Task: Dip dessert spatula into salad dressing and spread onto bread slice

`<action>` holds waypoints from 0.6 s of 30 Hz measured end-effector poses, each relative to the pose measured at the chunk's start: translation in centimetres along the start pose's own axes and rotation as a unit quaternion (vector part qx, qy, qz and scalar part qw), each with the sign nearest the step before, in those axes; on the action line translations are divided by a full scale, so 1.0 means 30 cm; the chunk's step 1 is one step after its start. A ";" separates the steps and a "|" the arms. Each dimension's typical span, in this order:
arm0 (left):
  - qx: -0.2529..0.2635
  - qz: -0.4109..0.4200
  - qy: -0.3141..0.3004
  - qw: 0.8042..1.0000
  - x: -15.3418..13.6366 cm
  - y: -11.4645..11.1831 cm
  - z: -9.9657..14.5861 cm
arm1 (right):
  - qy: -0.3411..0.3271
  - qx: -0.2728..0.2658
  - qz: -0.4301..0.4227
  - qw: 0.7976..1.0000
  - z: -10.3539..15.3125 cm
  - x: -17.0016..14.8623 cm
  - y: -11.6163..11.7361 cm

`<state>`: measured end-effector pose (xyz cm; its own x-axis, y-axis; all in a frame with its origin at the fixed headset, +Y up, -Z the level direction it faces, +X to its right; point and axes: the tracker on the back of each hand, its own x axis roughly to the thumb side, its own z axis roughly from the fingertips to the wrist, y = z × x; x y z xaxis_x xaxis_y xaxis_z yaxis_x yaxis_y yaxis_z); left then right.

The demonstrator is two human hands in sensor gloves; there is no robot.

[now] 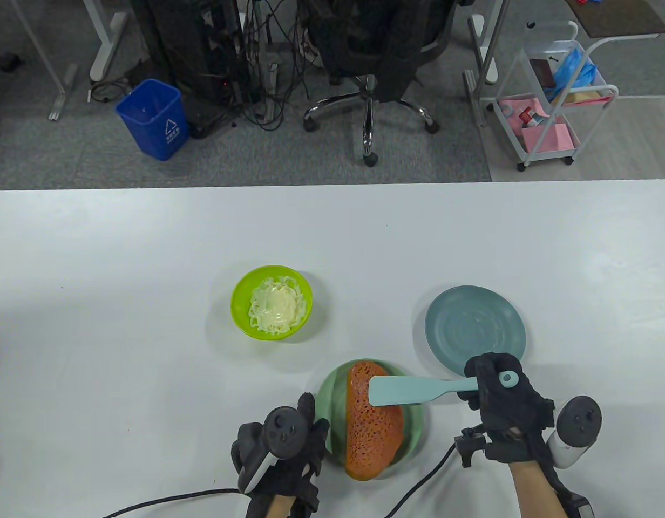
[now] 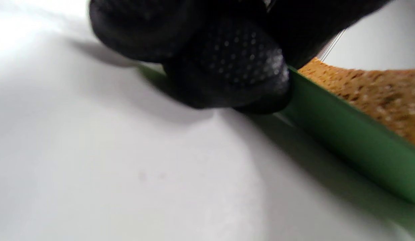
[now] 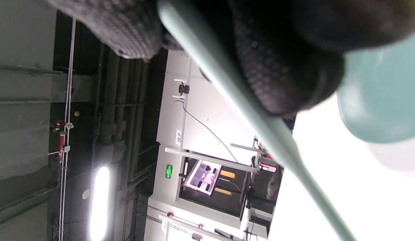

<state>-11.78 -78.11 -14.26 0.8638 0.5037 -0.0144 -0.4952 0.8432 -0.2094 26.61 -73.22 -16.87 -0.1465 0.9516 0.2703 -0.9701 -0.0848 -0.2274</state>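
Note:
An orange-brown bread slice (image 1: 373,423) lies on a green plate (image 1: 330,394) near the table's front edge. My right hand (image 1: 500,399) grips the handle of a light blue dessert spatula (image 1: 400,391); its flat blade lies over the upper part of the bread. In the right wrist view the spatula's handle (image 3: 247,103) runs between my gloved fingers (image 3: 277,67). A lime-green bowl (image 1: 241,313) holds pale salad dressing (image 1: 276,305) at centre left. My left hand (image 1: 289,437) rests at the plate's left rim; in the left wrist view its fingers (image 2: 227,63) touch the rim (image 2: 344,134) beside the bread (image 2: 378,90).
A blue-grey plate (image 1: 475,324) sits just beyond my right hand. Glove cables trail off the table's front edge. Beyond the far edge stand an office chair (image 1: 373,65), a blue bin (image 1: 151,118) and a white cart (image 1: 551,102).

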 end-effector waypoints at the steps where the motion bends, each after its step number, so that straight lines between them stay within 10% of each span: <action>1: 0.000 0.000 0.000 1.000 0.000 0.000 0.000 | -0.002 -0.005 0.000 1.000 0.000 0.003 -0.010; 18: 0.001 -0.004 0.000 1.000 0.001 0.000 0.000 | 0.005 -0.043 -0.010 0.999 0.009 -0.007 -0.086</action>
<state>-11.75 -78.09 -14.25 0.8672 0.4977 -0.0129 -0.4892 0.8470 -0.2081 29.10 -73.28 -16.07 -0.1247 0.9557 0.2668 -0.9528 -0.0404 -0.3008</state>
